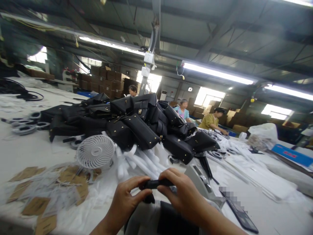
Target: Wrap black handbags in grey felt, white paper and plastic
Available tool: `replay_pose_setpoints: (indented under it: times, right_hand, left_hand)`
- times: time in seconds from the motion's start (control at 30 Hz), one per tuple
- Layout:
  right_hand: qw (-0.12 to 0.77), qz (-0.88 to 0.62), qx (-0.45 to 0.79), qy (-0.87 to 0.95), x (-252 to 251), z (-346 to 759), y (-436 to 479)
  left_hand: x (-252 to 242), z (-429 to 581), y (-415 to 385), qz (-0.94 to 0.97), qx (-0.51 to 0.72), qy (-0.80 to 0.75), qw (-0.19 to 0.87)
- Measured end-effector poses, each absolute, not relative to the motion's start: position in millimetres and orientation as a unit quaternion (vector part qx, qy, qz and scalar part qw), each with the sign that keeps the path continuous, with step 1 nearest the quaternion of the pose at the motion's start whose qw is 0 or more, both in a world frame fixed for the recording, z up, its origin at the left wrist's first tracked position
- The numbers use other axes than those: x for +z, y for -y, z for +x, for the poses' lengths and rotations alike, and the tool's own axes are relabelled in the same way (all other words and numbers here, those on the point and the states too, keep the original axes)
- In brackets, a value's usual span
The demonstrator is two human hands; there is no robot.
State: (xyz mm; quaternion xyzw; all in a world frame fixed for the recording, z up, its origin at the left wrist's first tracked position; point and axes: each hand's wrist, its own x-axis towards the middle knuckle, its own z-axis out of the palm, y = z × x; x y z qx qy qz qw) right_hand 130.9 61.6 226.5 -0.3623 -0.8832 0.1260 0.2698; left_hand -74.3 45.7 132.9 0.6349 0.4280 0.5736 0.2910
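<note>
At the bottom centre, my left hand point(127, 197) pinches one end of a short black strap point(154, 184). The fingers of my right hand point(179, 189) are closed on the strap's other end, so it is stretched between both hands. Below them lies a black bag point(174, 218), partly wrapped in white material and partly hidden by my right forearm. A large pile of black bags point(140, 130) with gold studs rises beyond my hands. White foam-like rolls point(139, 163) lie between my hands and that pile.
A white fan point(96, 151) stands left, above brown paper tags point(36, 205). Right of my hands are a grey tape dispenser point(199, 179) and a dark phone-like device point(241, 212). A blue box point(292, 155) lies farther right. Several people sit beyond the pile, one in yellow point(209, 121).
</note>
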Motion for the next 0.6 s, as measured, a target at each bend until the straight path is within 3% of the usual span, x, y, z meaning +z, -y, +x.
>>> replay_pose_setpoints:
  times: [0.13, 0.33, 0.6]
  right_hand:
    - [0.305, -0.366, 0.192, 0.858, 229, 129, -65]
    - [0.326, -0.388, 0.235, 0.830, 214, 116, -65]
    - [0.214, -0.367, 0.113, 0.898, 223, 112, -68]
  left_hand:
    - [133, -71, -44, 0.617, 0.569, -0.429, 0.335]
    - [126, -68, -42, 0.595, 0.596, -0.434, 0.319]
    - [146, -75, -32, 0.651, 0.514, -0.459, 0.318]
